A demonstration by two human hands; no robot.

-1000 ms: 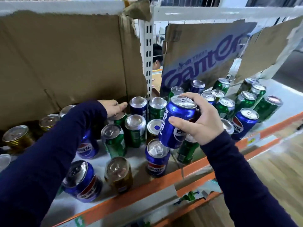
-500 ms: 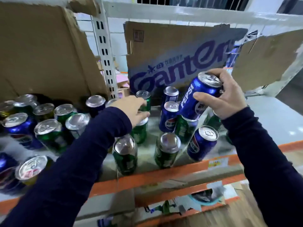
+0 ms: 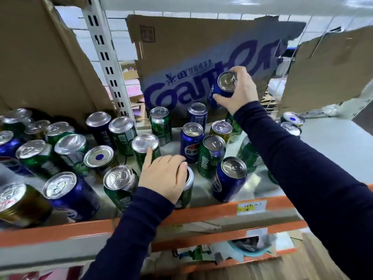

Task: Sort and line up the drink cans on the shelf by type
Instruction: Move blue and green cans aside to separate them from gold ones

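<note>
Blue, green and gold drink cans stand mixed on the shelf [image 3: 201, 213]. My right hand [image 3: 241, 91] grips a blue Pepsi can [image 3: 223, 88], tilted and raised above the back row, close to the printed cardboard. My left hand [image 3: 163, 176] lies over the top of a green can [image 3: 187, 190] near the front edge, fingers curled round its rim, thumb beside another green can [image 3: 144, 145]. Between my arms stand a blue Pepsi can [image 3: 191, 142], a green can [image 3: 211, 156] and another blue can [image 3: 229, 179]. A gold can [image 3: 221, 129] stands behind them.
Cardboard with purple lettering [image 3: 181, 57] lines the back, with plain cardboard sheets at left [image 3: 40, 57] and right [image 3: 327, 67]. A white slotted post [image 3: 105, 57] divides the bays. Several more cans crowd the left [image 3: 68, 195]; two stand at far right [image 3: 291, 123].
My right hand has carried the blue can up and back toward the cardboard. My left hand has come down and forward onto the green can at the front. The view has shifted right.
</note>
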